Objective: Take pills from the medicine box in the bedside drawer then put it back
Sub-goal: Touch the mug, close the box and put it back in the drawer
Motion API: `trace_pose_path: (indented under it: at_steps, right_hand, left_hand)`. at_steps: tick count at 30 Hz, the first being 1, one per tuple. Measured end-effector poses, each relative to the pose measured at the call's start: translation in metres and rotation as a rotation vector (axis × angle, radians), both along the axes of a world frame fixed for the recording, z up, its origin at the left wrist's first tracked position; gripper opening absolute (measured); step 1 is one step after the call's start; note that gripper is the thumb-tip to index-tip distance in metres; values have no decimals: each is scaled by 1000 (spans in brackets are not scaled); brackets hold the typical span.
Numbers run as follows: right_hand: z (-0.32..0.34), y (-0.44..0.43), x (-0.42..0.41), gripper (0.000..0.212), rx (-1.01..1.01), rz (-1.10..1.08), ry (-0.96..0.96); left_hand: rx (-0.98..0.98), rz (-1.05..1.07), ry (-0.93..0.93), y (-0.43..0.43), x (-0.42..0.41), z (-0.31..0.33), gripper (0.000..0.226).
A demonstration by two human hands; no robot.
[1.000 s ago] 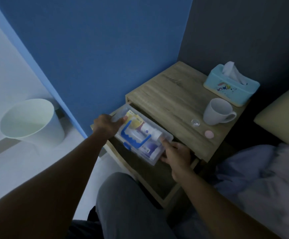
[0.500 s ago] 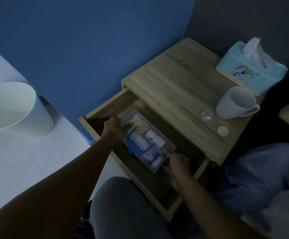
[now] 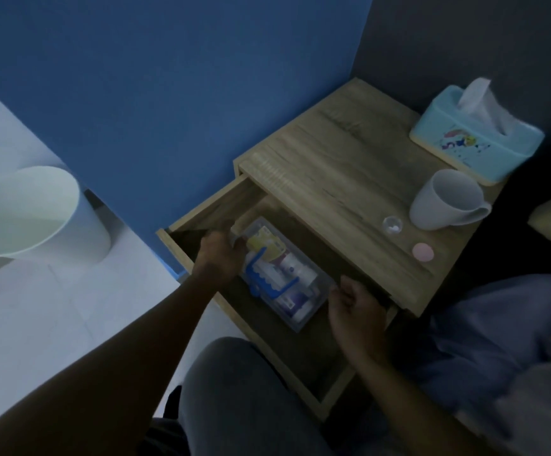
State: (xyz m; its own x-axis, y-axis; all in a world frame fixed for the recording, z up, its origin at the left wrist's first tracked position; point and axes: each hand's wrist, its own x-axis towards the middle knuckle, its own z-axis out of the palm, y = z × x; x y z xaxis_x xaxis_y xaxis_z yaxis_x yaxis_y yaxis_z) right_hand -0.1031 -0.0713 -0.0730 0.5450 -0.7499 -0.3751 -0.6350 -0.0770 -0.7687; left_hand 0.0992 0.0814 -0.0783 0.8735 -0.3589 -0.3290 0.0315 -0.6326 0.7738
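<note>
Inside the open wooden bedside drawer [image 3: 211, 209], a clear plastic medicine box with a blue handle [image 3: 280, 274] lies flat. Left hand [image 3: 219, 258] curls onto its far end; right hand [image 3: 354, 306] sits just beside its near end, fingers loosely bent, contact unclear.

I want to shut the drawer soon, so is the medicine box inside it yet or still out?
Inside: the medicine box lies within the open drawer, below the tabletop edge.
</note>
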Motion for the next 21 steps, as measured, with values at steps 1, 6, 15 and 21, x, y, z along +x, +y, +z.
trace_pose_path:
  at_steps: [1, 6, 15, 21]
  right_hand:
    - [6, -2, -1, 39, -27, 61, -19]
    - [32, -21, 1, 36, -341, 346, -46]
    - [31, -54, 18, 52, -698, 677, -6]
    - [22, -85, 31, 55, -1027, 917, 115]
  left_hand:
    - [17, -30, -52, 4, -2, 4, 7]
    - [164, -91, -361, 36, -17, 13, 52]
    - [-114, 65, -135, 83, -45, -8, 119]
    - [-283, 32, 165, 75, -64, -28, 128]
